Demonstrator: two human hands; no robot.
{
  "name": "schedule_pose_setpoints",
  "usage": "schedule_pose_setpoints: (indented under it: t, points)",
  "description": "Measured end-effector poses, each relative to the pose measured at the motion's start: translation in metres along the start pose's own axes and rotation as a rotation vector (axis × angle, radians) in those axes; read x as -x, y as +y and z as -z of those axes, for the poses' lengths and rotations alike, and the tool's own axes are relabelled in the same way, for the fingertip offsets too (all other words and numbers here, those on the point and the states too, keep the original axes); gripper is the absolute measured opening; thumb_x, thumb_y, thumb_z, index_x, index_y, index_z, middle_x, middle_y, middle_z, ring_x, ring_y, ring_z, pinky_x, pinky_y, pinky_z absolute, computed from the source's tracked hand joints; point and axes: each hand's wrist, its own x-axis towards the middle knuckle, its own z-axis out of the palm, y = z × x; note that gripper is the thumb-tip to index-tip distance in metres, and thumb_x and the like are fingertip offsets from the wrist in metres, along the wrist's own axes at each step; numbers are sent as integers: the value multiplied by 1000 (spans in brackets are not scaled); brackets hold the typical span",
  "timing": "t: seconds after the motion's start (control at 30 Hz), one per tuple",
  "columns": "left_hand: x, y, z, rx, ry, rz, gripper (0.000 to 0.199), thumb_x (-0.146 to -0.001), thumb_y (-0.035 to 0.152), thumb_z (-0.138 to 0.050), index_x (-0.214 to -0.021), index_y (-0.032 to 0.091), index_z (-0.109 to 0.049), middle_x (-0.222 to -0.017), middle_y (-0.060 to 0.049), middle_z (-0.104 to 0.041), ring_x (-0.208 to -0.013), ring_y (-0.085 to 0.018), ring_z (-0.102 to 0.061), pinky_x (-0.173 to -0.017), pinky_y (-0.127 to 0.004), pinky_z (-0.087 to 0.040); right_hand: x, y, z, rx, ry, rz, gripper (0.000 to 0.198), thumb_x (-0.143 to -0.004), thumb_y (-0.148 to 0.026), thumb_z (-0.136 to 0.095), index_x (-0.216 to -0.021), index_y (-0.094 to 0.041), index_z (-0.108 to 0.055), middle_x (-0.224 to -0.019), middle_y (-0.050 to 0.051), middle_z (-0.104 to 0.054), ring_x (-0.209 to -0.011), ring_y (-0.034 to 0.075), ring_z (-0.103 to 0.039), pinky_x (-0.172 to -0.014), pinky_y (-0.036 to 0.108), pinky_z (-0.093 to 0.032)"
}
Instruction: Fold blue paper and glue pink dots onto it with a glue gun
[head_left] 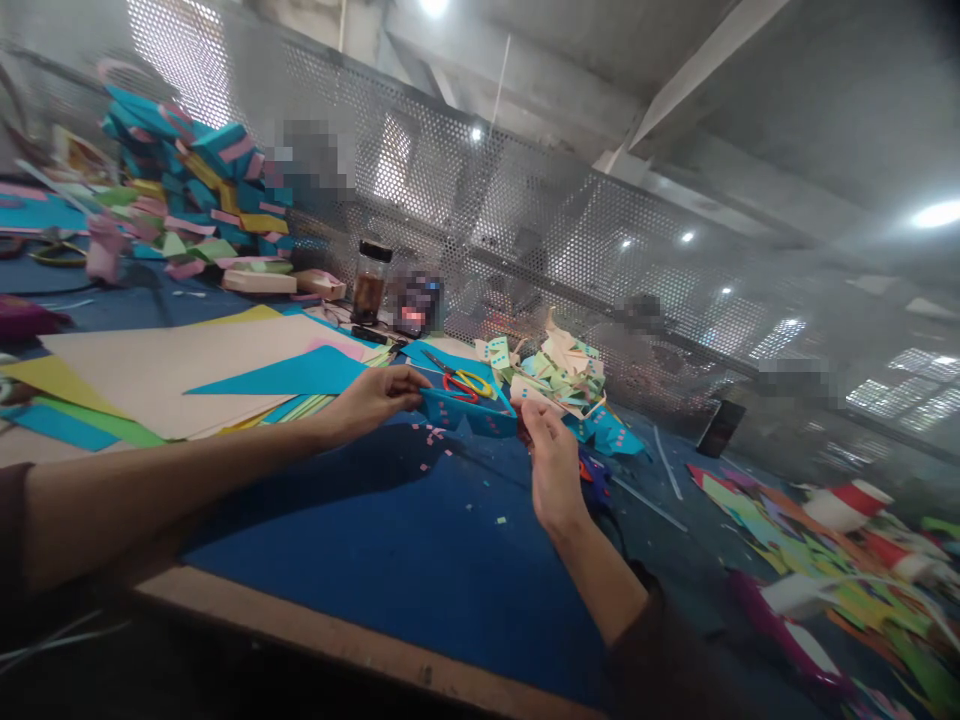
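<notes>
Blue paper piece (471, 417) held above the blue table (405, 560), in front of the scissors (454, 376). The person's left hand (379, 400) is pinched on its left end; the right hand (551, 460) pinches the right end, partly hiding it. Left sleeve (13, 530) cut off by the frame. Lidded jar (369, 285): brown contents, unidentifiable. Object beside it (418, 302) pixelated.

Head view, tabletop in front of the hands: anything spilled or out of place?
Yes, minor litter: tiny pink scraps lie strewn on the blue tabletop, just below the blue paper piece between left hand and right hand. They look odd because they're loose, unlike the layered sheets.
</notes>
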Motion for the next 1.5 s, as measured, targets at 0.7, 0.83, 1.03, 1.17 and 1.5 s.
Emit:
schedule_pose_setpoints:
  t: [0.7,0.83,1.03,1.17,1.5]
  points:
    - [-2,-2,6,-164,113,-66,22,-83,33,-65,-99,19,-71,-98,-5,-76,-93,-21,-70,-87,-34,-55,10,-11,-9,-222,-272,-253,30,-67,-36,-85,-90,-21,-72,-89,0,-65,-83,13,-57,-78,24,-47]
    - [0,3,6,-164,101,-90,24,-87,31,-61,-104,19,-71,-109,-7,-75,-104,-22,-68,-93,-37,-53,10,-7,-10,-170,-263,-165,26,-70,-37,-83,-85,-21,-68,-83,-1,-63,-81,14,-57,-79,26,-47]
    - [1,4,6,-184,138,-78,27,-87,32,-59,-107,17,-69,-114,-9,-72,-104,-23,-67,-91,-37,-53,11,-5,-10,-93,-259,-85,24,-74,-38,-81,-82,-22,-67,-81,-2,-64,-78,13,-56,-74,25,-46]
    - [5,9,0,-226,211,-159,23,-88,32,-60,-102,16,-68,-106,-9,-70,-99,-22,-65,-85,-35,-53,10,-2,-10,-2,-235,-25,23,-77,-41,-79,-82,-22,-68,-83,-1,-66,-75,14,-58,-74,27,-46]
    - [30,35,-38,-139,-55,-273,21,-87,30,-67,-103,17,-67,-89,-3,-65,-72,-14,-63,-66,-26,-52,18,-3,-17,87,-223,80,17,-80,-36,-76,-86,-21,-70,-82,0,-71,-79,17,-64,-74,29,-48]
